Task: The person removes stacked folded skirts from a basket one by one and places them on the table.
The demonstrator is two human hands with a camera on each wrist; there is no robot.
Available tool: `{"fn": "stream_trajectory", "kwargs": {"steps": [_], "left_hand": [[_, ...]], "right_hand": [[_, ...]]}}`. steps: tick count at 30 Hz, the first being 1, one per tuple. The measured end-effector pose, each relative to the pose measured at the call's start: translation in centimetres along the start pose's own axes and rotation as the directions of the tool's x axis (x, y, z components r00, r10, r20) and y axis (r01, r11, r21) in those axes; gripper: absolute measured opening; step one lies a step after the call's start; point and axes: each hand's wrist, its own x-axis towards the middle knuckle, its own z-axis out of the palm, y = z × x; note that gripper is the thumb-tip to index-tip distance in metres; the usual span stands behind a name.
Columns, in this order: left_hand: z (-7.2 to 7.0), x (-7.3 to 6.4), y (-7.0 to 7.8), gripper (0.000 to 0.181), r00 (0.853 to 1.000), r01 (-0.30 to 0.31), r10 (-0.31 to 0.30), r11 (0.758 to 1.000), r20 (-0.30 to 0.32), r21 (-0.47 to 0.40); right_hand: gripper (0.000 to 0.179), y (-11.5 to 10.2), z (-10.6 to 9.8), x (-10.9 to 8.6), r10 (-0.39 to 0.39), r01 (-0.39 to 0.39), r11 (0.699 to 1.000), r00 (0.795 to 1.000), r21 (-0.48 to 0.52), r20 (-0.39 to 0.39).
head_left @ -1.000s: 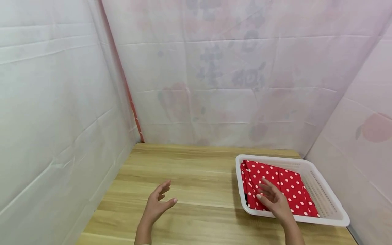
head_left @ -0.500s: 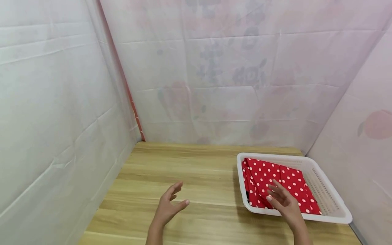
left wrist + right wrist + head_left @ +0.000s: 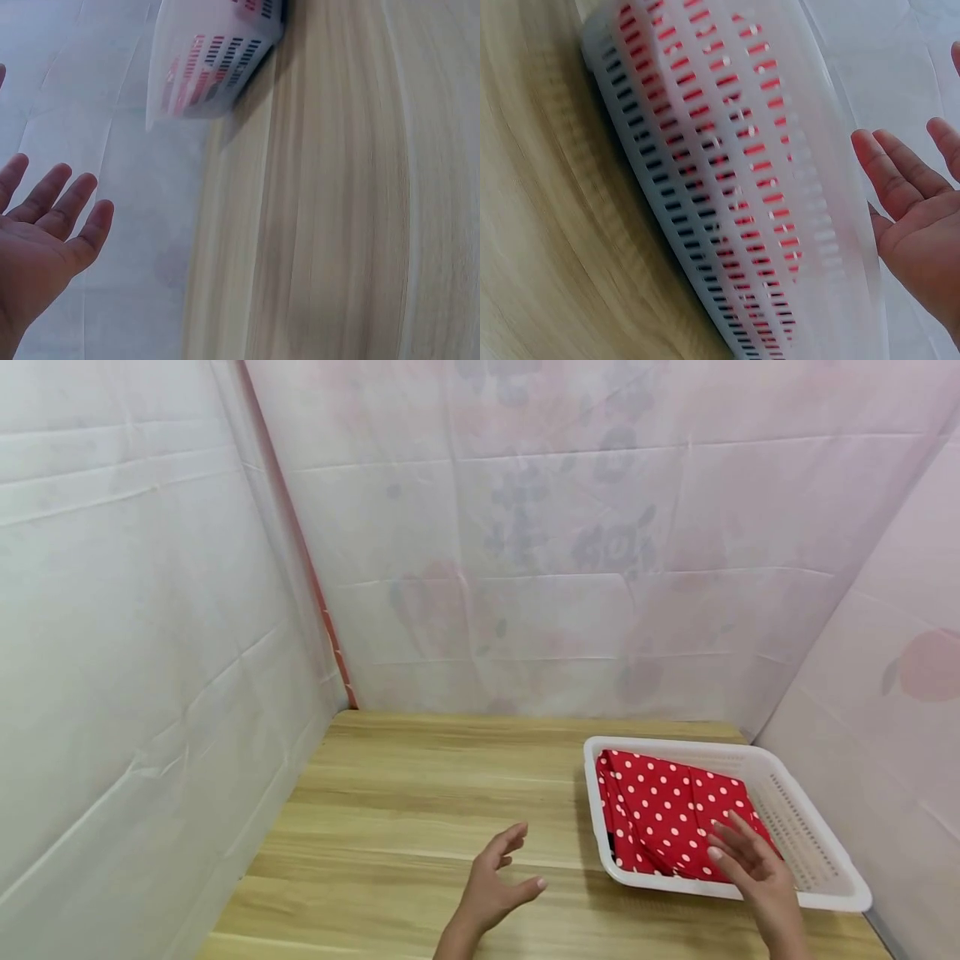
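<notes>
Red polka-dot cloth point(image 3: 667, 810): folded, lying inside the white basket point(image 3: 675, 884), toward its left side.
Left hand point(image 3: 489, 887): thumb and fingers apart, nothing held; over the wooden table point(image 3: 420, 777), left of the basket.
Right hand point(image 3: 759, 870): thumb and fingers apart, nothing held; at the basket's near rim, contact unclear.
Done: both hands near the basket.
Outstanding: no grip on cloth or basket yet.
</notes>
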Motion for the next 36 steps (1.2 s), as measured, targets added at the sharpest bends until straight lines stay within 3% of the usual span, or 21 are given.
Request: {"fn": "stream_trajectory", "kwargs": {"steps": [4,11,15,20,28,30,33,36], "left_hand": [[1.1,0.4,0.0,0.063,1.0,-0.019,0.019,1.0,0.012,-0.014],[2.6,1.7,0.6,0.064,0.997,-0.066,0.065,0.997,0.03,0.031],[3.2,2.5,0.5,0.064,0.998,-0.047,0.046,0.999,0.043,0.018],[3.7,3.4,0.6,0.063,0.999,-0.012,0.012,1.0,0.049,-0.016],[5.5,5.6,0.7,0.063,0.996,-0.056,0.055,0.998,0.074,0.006],[6.2,6.0,0.9,0.063,0.995,-0.034,0.033,0.999,0.099,0.006],[7.5,6.4,1.1,0.062,0.989,0.052,-0.05,0.999,0.136,-0.012],[8.7,6.9,1.2,0.061,0.977,0.15,-0.14,0.987,0.16,-0.051]], "right_hand": [[0.062,-0.1,-1.0,0.0,0.009,-0.009,1.0,1.0,0.006,-0.021],[0.061,0.1,-2.4,0.6,-0.04,0.042,0.996,0.999,0.076,-0.021],[0.058,0.4,-2.7,0.9,-0.054,0.058,0.989,0.998,0.137,-0.035],[0.06,0.5,-3.2,1.5,0.003,0.005,0.992,0.998,0.124,-0.061],[0.059,0.6,-4.6,3.3,0.029,-0.019,0.987,0.998,0.162,-0.06],[0.057,0.8,-5.1,3.5,0.029,-0.019,0.988,0.998,0.156,-0.062],[0.058,1.3,-6.1,3.8,0.054,-0.047,0.994,0.996,0.096,-0.065],[0.063,1.6,-6.8,4.4,0.133,-0.141,0.985,0.987,-0.096,-0.089]]}}
